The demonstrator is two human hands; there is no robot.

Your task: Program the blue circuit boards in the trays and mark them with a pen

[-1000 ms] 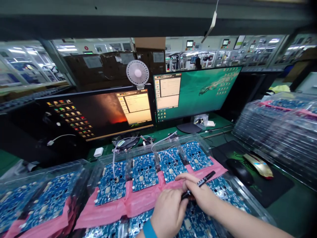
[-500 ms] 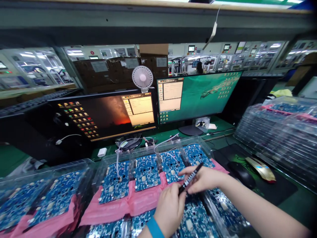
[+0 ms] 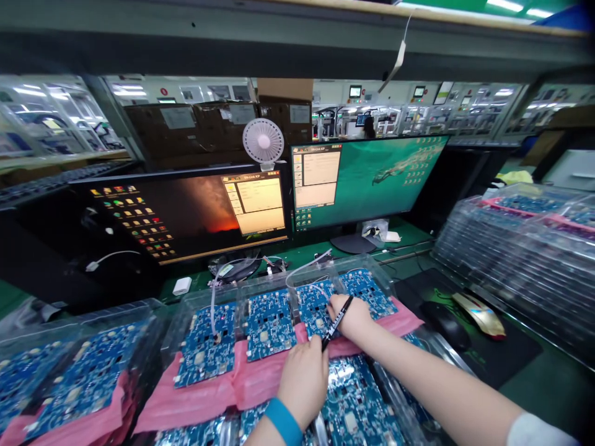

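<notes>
My left hand (image 3: 304,376), with a blue wristband, is closed around the lower end of a black marker pen (image 3: 338,322) with white lettering. The pen slants up in front of my right hand (image 3: 353,319). Fingers of my right hand are pinched together at the end of a thin white cable (image 3: 304,271), over a blue circuit board (image 3: 312,313) in a clear plastic tray. The plug itself is hidden by the fingers. Beside it lies another circuit board (image 3: 267,325), and further left one board (image 3: 207,347) has a second white cable (image 3: 213,303) attached.
Pink strips (image 3: 199,396) run between the board rows. Two monitors (image 3: 367,179) stand behind, with a small fan (image 3: 263,141) above. To the right are a black mouse (image 3: 445,325), a gold mouse (image 3: 478,314) and stacked clear trays (image 3: 493,241). Another tray of boards (image 3: 88,371) is at left.
My right hand has moved left and up, its spread fingers closing at the cable end. My left hand and the marker pen have shifted slightly left. The view has turned a little.
</notes>
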